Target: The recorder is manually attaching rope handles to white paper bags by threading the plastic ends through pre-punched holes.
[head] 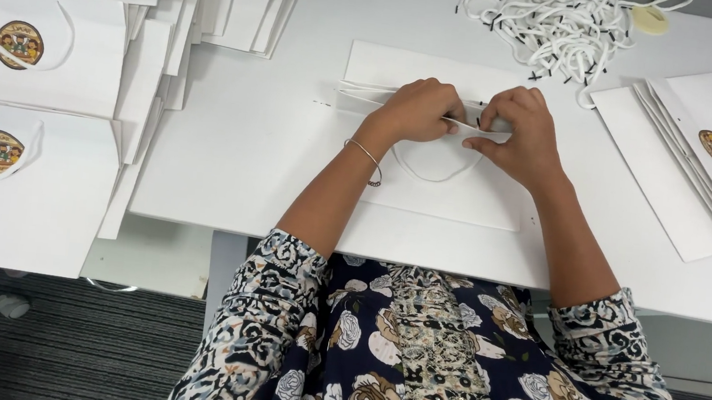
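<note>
A flat white paper bag (454, 193) lies on the white table (237, 152) in front of me, its open top edge turned away from me. My left hand (418, 110) and my right hand (518, 129) both pinch that top edge, fingers curled over the fold. A thin white cord handle (429, 174) loops down across the bag's face between my wrists. A slim bracelet circles my left wrist.
Stacks of finished white bags with round printed stickers (19, 46) fill the left side. A smaller pile of flat bags (695, 165) lies at the right. A tangle of white cords with black tips (551, 22) and a tape roll (650, 19) sit at the far edge.
</note>
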